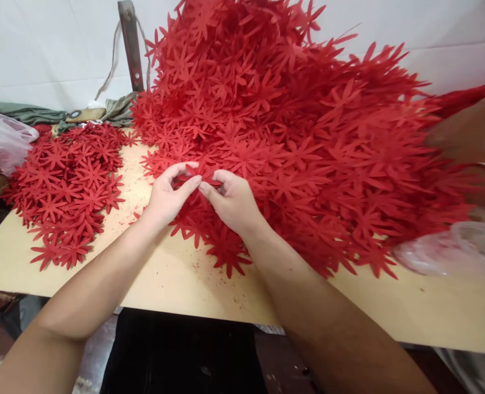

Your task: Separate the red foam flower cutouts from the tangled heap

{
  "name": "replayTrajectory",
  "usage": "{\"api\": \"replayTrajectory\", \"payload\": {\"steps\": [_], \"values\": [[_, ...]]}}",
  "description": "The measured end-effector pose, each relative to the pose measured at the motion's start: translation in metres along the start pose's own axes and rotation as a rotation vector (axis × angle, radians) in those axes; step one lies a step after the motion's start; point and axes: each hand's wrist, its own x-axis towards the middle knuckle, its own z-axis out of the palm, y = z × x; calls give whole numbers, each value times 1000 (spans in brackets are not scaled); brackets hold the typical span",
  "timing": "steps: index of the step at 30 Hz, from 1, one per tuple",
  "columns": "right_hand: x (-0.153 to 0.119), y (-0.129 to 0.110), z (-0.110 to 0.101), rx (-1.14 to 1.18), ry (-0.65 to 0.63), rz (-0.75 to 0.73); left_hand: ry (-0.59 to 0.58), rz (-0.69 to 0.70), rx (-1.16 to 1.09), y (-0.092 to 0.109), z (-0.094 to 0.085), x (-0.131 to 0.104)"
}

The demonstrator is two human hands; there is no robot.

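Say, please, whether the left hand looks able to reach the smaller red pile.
Probably yes: a low strip of tabletop lies between the left hand and the smaller red pile. But its fingers hold a red flower, so they may need to let go first.

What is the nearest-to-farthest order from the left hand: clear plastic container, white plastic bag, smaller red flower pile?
1. Smaller red flower pile, left side.
2. White plastic bag, at the left edge.
3. Clear plastic container, at the right edge.

A workshop, with red cutouts (pixel 275 131) heaped on a worktable (pixel 164 279).
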Motion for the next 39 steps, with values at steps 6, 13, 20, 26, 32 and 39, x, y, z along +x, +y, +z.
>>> {"api": "replayTrajectory", "payload": {"steps": [6,13,20,26,32,39], "values": [[-4,-8,2,16,-53,-8,104,-64,-52,2,2,0],[-4,-4,-2,82,-34,-30,286,-64,-113,6,-24,11],[-3,-2,-3,180,-7,71,108,-135,-91,10,-17,3],[-6,-7,-2,261,-27,93,135,-220,-8,7,-11,-3],[-5,-10,-1,321,-3,104,99,-207,-18,6,-3,-11],[-8,-11,1,262,-59,102,57,-217,-51,3,1,-13]]}}
